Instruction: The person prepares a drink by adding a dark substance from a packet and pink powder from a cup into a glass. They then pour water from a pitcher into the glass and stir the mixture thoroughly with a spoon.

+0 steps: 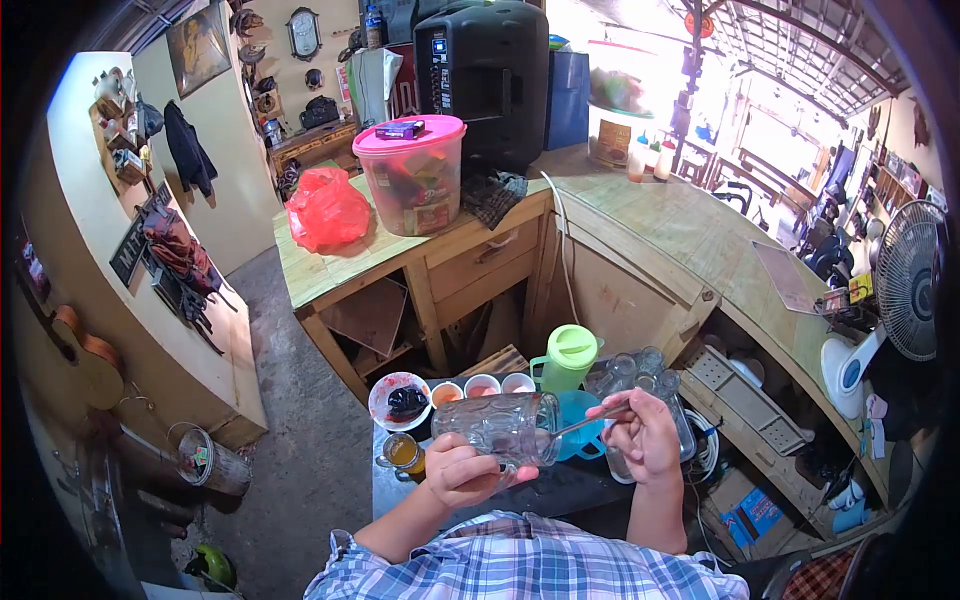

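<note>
My left hand (465, 472) grips a clear glass mug (488, 420), which lies tipped on its side in the air with its mouth to the right. Between the fingers of my right hand (648, 436) is a metal spoon (585, 424), its far end inside the mug's mouth. Behind the mug stand a green lidded pitcher (567, 362) and a light blue pitcher (577, 408), partly hidden. A glass mug of yellow-orange liquid (403, 455) is left of my left hand. Beyond it sit a bowl (375, 410) holding something black and several small white cups (482, 385).
Several glasses (640, 372) crowd a tray at the right of the low dark table (392, 500). Past it, a wooden counter (640, 210) carries a pink-lidded bucket (412, 185), a red plastic bag (328, 212), and a black speaker (483, 85). A white fan (850, 372) stands at right.
</note>
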`<state>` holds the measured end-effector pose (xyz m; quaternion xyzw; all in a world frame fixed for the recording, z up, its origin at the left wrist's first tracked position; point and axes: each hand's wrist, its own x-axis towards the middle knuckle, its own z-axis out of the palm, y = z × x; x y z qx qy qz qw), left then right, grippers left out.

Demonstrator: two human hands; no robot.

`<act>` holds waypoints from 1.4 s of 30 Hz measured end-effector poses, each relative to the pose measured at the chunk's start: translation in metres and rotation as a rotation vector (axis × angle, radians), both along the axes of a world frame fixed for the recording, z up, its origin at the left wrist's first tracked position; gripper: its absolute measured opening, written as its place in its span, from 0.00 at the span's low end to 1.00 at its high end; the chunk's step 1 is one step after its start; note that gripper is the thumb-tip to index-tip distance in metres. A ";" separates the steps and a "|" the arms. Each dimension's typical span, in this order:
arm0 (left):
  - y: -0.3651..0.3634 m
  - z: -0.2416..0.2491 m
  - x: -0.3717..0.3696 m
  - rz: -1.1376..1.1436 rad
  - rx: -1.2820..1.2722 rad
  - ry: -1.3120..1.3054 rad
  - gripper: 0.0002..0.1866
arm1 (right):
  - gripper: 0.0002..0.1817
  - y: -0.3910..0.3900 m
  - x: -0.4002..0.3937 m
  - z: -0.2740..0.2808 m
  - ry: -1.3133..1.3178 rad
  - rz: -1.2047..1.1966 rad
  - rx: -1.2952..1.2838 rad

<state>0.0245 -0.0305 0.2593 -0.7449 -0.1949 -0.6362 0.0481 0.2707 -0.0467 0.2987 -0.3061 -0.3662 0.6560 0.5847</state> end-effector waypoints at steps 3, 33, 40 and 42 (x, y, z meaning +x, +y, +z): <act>-0.003 0.041 0.011 -0.008 -0.037 0.059 0.23 | 0.23 -0.010 -0.019 0.018 -0.172 0.057 0.041; 0.000 -0.013 0.004 -0.386 -0.803 -0.475 0.17 | 0.03 -0.024 -0.015 0.064 -1.206 -0.302 0.891; 0.009 -0.024 -0.007 -0.772 -1.250 -0.747 0.06 | 0.04 -0.007 -0.026 0.062 -1.143 -0.067 1.036; 0.004 -0.020 -0.003 -0.942 -1.347 -0.770 0.08 | 0.02 -0.008 -0.012 0.079 -1.014 -0.188 1.014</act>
